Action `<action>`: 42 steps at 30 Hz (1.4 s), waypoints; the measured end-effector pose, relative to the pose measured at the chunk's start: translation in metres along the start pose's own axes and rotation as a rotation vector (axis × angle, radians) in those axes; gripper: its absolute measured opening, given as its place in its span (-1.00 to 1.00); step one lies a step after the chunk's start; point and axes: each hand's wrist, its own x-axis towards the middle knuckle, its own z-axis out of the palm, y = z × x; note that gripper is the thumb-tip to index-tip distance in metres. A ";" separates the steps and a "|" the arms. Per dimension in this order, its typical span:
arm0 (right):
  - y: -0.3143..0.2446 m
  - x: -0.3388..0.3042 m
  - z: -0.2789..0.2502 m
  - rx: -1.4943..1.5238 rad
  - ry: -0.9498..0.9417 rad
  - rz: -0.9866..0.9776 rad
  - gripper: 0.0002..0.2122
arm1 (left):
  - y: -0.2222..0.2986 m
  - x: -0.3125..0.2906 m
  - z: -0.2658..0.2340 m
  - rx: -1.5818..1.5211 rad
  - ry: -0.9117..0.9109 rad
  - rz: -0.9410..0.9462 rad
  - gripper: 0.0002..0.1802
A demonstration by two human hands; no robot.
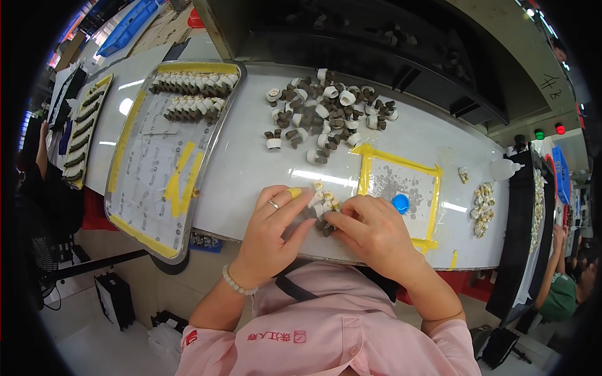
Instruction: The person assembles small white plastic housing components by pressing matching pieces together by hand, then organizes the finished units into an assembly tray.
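Note:
A small row of white-and-dark-brown pieces with gold-coloured tips (322,202) stands on the white table, close to its near edge, between my hands. My left hand (271,222), with a ring and a yellow wrap on one finger, curls its thumb and fingers around the left side of the row. From the other side, the fingertips of my right hand (375,233) are pinched at the brown lower ends. Fingers partly hide the pieces. Beyond my hands lies a loose pile of similar white-and-brown pieces (332,111), tumbled in different directions.
Left, a paper-lined metal tray (150,164) holds two rows of pieces (194,108). On the right are a yellow-taped square (438,210), a blue cap (400,203), a heap of white-and-gold parts (483,210) and a white squeeze bottle (503,169). A dark open-fronted unit (401,62) borders the back.

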 end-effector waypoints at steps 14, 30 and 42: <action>-0.007 0.008 -0.001 -0.057 -0.043 -0.044 -0.76 | -0.002 0.001 0.002 -0.057 0.018 -0.013 -0.57; -0.002 0.002 0.004 0.276 -0.010 0.115 -0.82 | -0.006 0.000 0.002 -0.022 -0.056 0.076 -0.37; -0.006 -0.002 0.010 0.413 0.021 0.205 -0.73 | -0.002 -0.005 0.003 0.092 0.008 0.153 -0.51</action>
